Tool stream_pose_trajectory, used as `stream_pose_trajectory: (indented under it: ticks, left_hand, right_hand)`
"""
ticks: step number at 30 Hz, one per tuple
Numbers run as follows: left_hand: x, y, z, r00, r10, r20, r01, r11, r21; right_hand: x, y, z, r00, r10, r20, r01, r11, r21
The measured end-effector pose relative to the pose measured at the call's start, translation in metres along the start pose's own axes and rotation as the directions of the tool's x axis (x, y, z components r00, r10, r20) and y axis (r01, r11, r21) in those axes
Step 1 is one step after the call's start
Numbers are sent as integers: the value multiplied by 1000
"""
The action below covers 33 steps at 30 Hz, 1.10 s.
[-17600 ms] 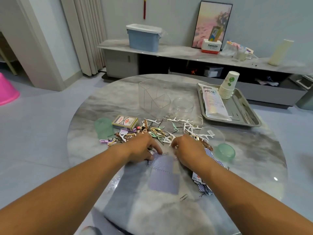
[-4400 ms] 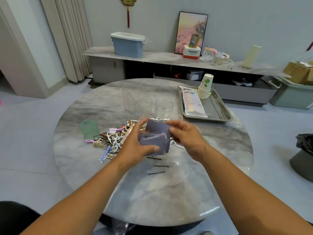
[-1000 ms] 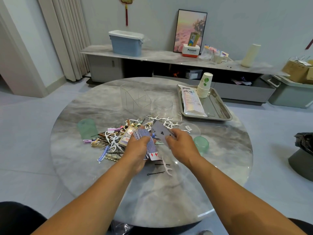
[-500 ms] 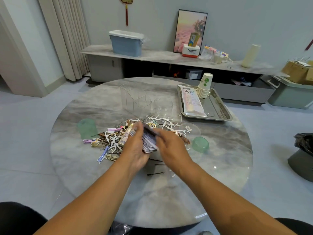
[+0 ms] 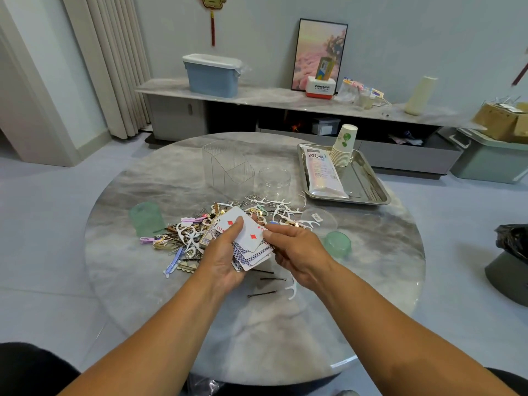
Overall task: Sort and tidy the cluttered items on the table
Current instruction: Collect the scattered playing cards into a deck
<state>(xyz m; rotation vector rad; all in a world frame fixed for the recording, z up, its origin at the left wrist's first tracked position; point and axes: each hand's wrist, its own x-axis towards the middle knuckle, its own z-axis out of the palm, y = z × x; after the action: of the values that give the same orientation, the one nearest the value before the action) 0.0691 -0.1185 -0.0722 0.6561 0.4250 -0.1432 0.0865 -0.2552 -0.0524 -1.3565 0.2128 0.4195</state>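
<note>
Steel tray (image 5: 371, 184) holds paper cups (image 5: 344, 150) and a packet (image 5: 321, 172).

The cards (image 5: 251, 247), spread flat on the counter (image 5: 285, 338) at the start, are now a loose stack lifted above it in the left hand (image 5: 225, 258). Half a second ago the stack showed only patterned backs; now a two of diamonds (image 5: 243, 230) lies face up on top, under the left thumb. The right hand (image 5: 294, 250), which lay across the stack then, has drawn back to its right edge and pinches the top card's corner. Three hairpins (image 5: 263, 292) and a floss pick (image 5: 291, 290) now lie bare where the cards were.
</note>
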Motion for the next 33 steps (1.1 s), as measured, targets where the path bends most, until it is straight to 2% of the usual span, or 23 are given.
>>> stream_pose_trajectory:
  ticks: [3,5,9,12,15,17,20,23,24,26,28,30,33]
  left_hand:
    - [1,0,-1,1000,0,7,0,1000,-26]
    - [1,1,0,1000,2,-6,-2,1000,-19]
    - [1,1,-2,999,-25,-20,25,1000,-14]
    - [2,1,-6,1000,-17,-18,17,1000,4]
    - [2,2,-11,1000,0,8,0,997,83]
    - [0,2,-13,1000,-14,18,11,994,107]
    - [-4,-1,-11,998,-56,-3,56,990,127]
    - [-5,-4,-8,998,-57,-26,61,986,156]
    - [-4,-4,-8,999,-46,-23,49,986,158]
    - [-4,-5,-4,1000,-21,-14,22,986,166]
    - [-4,-6,2,1000,7,-19,-4,987,159]
    - [-6,-4,7,1000,13,-24,-10,993,119]
    - [-12,-2,8,996,-49,77,49,999,3]
  right_hand:
    - [3,-2,-5,996,79,-36,-77,995,56]
    - [2,-3,-5,991,132,-10,-131,990,44]
    - [-3,-5,-8,990,132,51,-123,982,-141]
    - [-5,-7,-9,994,107,-6,-107,978,-179]
    - [0,-5,-12,990,27,-140,-48,988,-150]
    - [5,-3,-16,970,-88,-226,28,966,-256]
    - [6,0,-16,938,-232,-257,90,880,-466]
    - [3,1,-14,924,-303,-234,149,847,-510]
    - [0,-1,-12,943,-275,-187,159,867,-473]
    - [-7,-4,-6,992,-123,-41,95,906,-413]
    - [-12,-1,-1,997,-10,72,38,916,-399]
    - [-11,4,2,997,-1,81,29,941,-338]
    - [-7,1,1,999,49,0,-47,971,-235]
